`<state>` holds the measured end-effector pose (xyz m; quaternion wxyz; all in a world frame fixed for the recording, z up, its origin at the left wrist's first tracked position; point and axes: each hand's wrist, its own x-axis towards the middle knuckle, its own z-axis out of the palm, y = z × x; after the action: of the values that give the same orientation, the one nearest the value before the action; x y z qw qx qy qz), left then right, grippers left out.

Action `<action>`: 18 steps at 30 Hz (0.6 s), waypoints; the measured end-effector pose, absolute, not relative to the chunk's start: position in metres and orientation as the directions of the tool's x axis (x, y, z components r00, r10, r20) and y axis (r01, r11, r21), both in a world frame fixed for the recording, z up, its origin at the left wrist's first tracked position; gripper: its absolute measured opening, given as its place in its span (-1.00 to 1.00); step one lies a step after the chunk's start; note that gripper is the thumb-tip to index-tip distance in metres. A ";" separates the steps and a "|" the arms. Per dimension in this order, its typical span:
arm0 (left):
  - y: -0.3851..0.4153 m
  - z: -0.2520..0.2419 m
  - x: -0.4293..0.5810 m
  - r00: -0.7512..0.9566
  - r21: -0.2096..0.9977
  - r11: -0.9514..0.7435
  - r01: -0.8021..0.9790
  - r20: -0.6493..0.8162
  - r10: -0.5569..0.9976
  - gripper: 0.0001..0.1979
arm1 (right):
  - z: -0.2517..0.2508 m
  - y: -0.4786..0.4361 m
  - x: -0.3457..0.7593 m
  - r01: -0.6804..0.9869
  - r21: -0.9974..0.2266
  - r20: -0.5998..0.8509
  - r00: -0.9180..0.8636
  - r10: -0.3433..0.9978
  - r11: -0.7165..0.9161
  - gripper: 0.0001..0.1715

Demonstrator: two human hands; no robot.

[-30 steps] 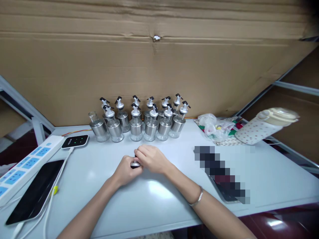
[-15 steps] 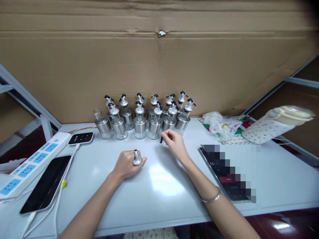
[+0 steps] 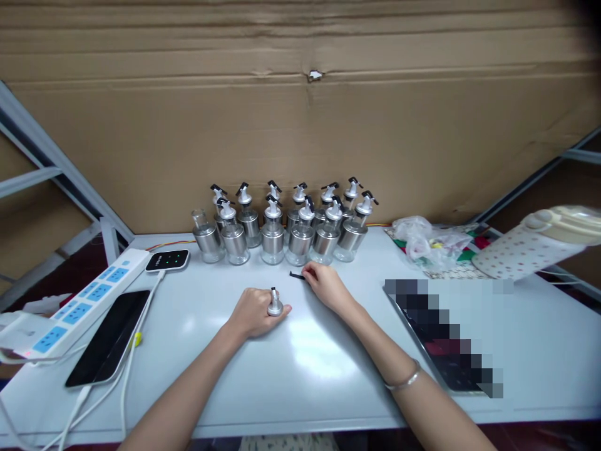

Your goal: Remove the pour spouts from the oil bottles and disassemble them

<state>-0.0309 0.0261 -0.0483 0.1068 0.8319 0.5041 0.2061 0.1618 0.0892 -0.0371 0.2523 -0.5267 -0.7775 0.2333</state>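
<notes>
My left hand (image 3: 256,313) is closed around a silver pourer top (image 3: 275,304), whose spout points up between thumb and fingers, low over the table. My right hand (image 3: 325,285) pinches one end of a small black flip lever (image 3: 297,275) between thumb and fingertips, to the right of the pourer top and apart from it. Behind both hands stand several glass bottles (image 3: 300,243) with steel sleeves, most wearing silver pourer tops with black levers. At the left end of the front row, one bottle (image 3: 209,240) has a bare, uncapped neck.
A power strip (image 3: 89,300), a phone (image 3: 110,338) and a small white device (image 3: 168,260) with cables lie at left. On the right are a partly pixelated tablet (image 3: 422,332), plastic bags (image 3: 434,241) and a dotted bottle (image 3: 526,244). A cardboard wall (image 3: 263,125) closes the back.
My right hand has turned the black lever from pointing down to lying nearly level, pointing left. The left hand keeps hold of the pourer top. The whole view has shifted slightly.
</notes>
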 end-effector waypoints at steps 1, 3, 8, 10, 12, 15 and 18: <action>0.026 -0.048 -0.031 0.398 0.383 -0.455 0.804 0.221 0.890 -0.65 | -0.037 0.089 0.161 0.709 -0.611 0.152 -0.331 0.931 0.352 -0.80; 0.027 -0.048 -0.030 0.375 0.402 -0.422 0.813 0.194 0.907 -0.72 | -0.036 0.086 0.160 0.717 -0.580 0.163 -0.363 0.917 0.387 -0.77; 0.031 -0.047 -0.031 0.302 0.503 -0.356 0.788 0.189 0.934 -0.89 | -0.037 0.082 0.161 0.729 -0.524 0.169 -0.420 0.892 0.442 -0.75; 0.032 -0.047 -0.032 0.273 0.553 -0.330 0.765 0.186 0.944 -0.95 | -0.038 0.082 0.162 0.736 -0.508 0.171 -0.423 0.890 0.448 -0.77; 0.032 -0.047 -0.033 0.267 0.578 -0.321 0.750 0.180 0.947 -0.91 | -0.037 0.083 0.163 0.738 -0.501 0.176 -0.425 0.888 0.452 -0.79; 0.031 -0.047 -0.033 0.288 0.563 -0.335 0.755 0.175 0.942 -0.80 | -0.033 0.081 0.161 0.702 -0.523 0.198 -0.452 0.870 0.484 -0.80; 0.030 -0.047 -0.033 0.290 0.564 -0.333 0.756 0.169 0.942 -0.75 | -0.026 0.074 0.155 0.599 -0.581 0.230 -0.528 0.818 0.551 -0.74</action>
<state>-0.0331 0.0302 -0.0469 0.1922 0.7797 0.5444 0.2423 0.1550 0.0741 -0.0256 0.2460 -0.4190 -0.8455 0.2216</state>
